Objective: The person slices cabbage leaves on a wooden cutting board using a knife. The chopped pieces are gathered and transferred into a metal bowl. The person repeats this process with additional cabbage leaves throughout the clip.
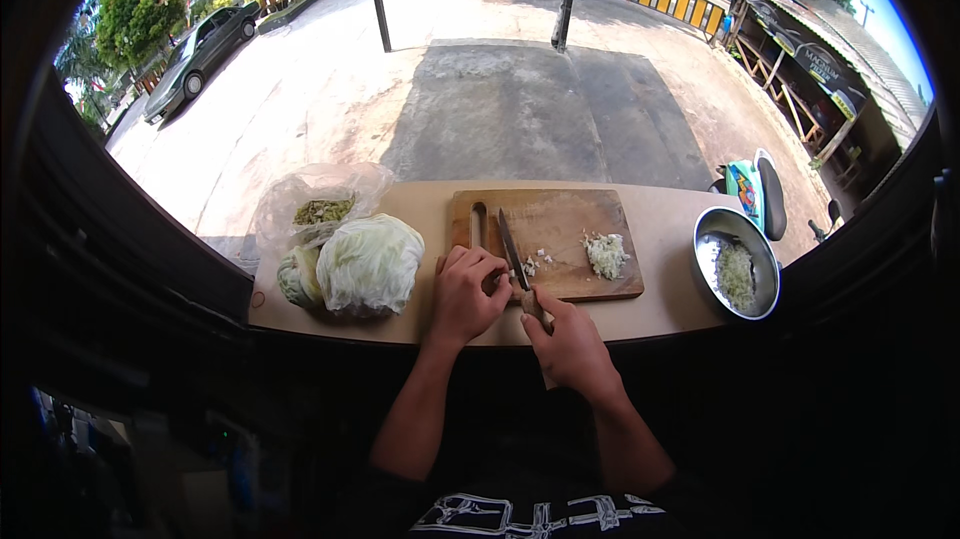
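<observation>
My right hand (571, 344) is closed round the handle of a kitchen knife (513, 245), whose blade points away from me over a wooden cutting board (555, 209). Close to the blade's left side, my left hand (471, 291) rests on the board's near left part with curled fingers, pinching a small pale piece that is mostly hidden. A few white chopped bits (531, 266) lie just right of the blade. Farther right on the board sits a small heap of finely chopped pale vegetable (606, 255). A steel bowl (699, 239) at the right holds more chopped pale vegetable (735, 278).
Left of the board, a large cabbage head (370, 263) stands beside a smaller wrapped one (298, 278). Behind them is a clear plastic bag (281, 197) with green pieces (324, 211). A rubber band (258, 299) lies at the left end of the counter (664, 201).
</observation>
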{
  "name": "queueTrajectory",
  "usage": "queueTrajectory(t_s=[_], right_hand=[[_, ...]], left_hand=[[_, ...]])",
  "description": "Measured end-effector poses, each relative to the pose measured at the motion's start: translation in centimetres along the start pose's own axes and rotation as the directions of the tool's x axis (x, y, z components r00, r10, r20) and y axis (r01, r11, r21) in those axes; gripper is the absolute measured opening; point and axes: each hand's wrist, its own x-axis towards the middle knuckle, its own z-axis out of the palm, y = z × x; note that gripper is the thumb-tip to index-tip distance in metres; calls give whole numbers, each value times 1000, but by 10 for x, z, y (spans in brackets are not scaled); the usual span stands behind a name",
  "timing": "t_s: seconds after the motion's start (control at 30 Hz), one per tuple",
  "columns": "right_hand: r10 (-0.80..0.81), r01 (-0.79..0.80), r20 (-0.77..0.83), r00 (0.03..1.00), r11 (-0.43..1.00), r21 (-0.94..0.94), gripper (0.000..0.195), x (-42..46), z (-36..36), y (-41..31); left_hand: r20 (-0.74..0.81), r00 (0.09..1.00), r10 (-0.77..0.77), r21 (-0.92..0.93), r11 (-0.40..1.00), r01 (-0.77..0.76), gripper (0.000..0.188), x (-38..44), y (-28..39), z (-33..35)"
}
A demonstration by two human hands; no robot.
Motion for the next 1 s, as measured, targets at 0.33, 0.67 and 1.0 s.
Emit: queueTrajectory(t_s=[0.33,0.67,1.0], right_hand=[[2,-1,27,1000,999,-53,53,0,-4,-8],[69,-61,49,996,985,-159,52,-6,-4,-19],[19,-23,-19,1000,972,-235,53,-15,4,-11]], left_hand=[[7,1000,-19,-74,997,19,11,2,-5,-1],[48,999,-17,-37,999,19,13,3,-2,-2],[37,999,-21,-73,997,24,13,1,-2,4]])
